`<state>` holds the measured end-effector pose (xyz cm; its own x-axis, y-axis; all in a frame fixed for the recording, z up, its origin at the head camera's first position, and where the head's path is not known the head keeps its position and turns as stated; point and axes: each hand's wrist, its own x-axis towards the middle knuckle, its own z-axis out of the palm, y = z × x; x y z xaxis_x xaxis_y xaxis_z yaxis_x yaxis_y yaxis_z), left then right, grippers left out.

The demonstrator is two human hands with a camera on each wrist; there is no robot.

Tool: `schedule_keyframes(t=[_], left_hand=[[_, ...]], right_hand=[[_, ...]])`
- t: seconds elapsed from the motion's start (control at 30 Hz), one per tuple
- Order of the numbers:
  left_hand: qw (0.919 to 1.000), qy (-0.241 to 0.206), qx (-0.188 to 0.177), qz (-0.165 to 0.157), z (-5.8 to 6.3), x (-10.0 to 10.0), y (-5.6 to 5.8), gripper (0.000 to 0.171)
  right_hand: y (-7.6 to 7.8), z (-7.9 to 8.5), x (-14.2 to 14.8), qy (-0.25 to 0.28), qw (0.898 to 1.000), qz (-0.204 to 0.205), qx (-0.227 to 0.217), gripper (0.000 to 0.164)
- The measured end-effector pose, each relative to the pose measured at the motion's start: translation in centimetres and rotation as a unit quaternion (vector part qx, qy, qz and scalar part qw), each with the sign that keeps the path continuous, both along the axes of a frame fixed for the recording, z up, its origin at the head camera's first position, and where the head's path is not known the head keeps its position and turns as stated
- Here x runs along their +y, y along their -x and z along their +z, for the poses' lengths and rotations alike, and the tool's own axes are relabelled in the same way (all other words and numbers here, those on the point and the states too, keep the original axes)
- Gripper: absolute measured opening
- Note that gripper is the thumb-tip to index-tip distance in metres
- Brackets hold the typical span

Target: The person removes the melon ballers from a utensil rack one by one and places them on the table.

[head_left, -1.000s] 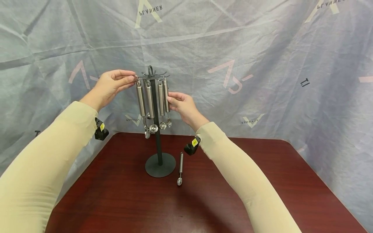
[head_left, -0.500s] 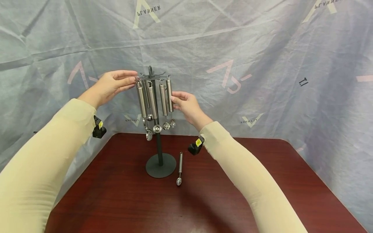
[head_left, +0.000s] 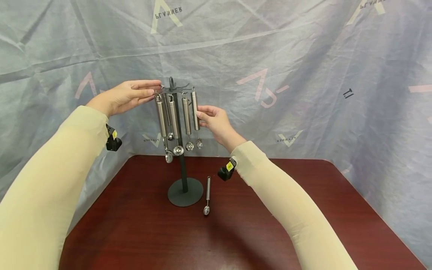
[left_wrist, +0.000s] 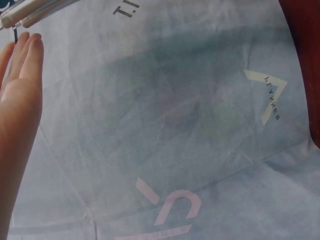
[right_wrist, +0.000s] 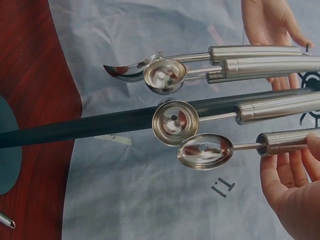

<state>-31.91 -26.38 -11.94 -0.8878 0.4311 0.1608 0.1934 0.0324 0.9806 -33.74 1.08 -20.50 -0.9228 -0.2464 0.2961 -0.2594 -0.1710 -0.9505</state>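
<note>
A dark metal stand (head_left: pixel 182 165) carries several steel melon ballers and scoops on hooks around its top. My right hand (head_left: pixel 216 122) pinches the handle of the rightmost hanging melon baller (head_left: pixel 195 108), thumb in front and fingers behind. Its oval bowl (right_wrist: pixel 205 151) with a small hole shows in the right wrist view. My left hand (head_left: pixel 129 96) is at the hooks on the other side, fingers straight, thumb tip by the top of the leftmost hanging utensil (head_left: pixel 161 116). The left wrist view shows those fingers (left_wrist: pixel 32 60) extended below a handle.
The stand's round base (head_left: pixel 185 193) rests on the reddish-brown table (head_left: pixel 256 210). Another small steel scoop (head_left: pixel 207 189) lies on the table just right of the base. A grey printed cloth (head_left: pixel 236 45) hangs behind the table.
My right hand and the melon baller have shifted slightly right, away from the post. My left fingers have straightened from their pinch near the hook, and the hanging utensils have swung a little.
</note>
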Motion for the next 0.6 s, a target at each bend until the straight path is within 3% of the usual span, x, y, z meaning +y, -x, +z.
schedule_keyframes(t=[0.2, 0.47, 0.6], left_hand=[[0.9999, 0.003, -0.004, -0.014, 0.0, -0.1, 0.2, 0.066], [0.9999, -0.013, -0.003, 0.007, -0.3, -0.2, 0.3, 0.058], [0.9998, 0.000, 0.003, 0.019, -0.4, -0.2, 0.3, 0.055]], right_hand=[[-0.3, 0.1, 0.2, -0.003, 1.000, -0.008, 0.002, 0.029], [-0.5, -0.3, 0.9, -0.005, 1.000, -0.010, -0.003, 0.028], [-0.5, -0.8, 1.2, -0.010, 1.000, -0.012, -0.008, 0.029]])
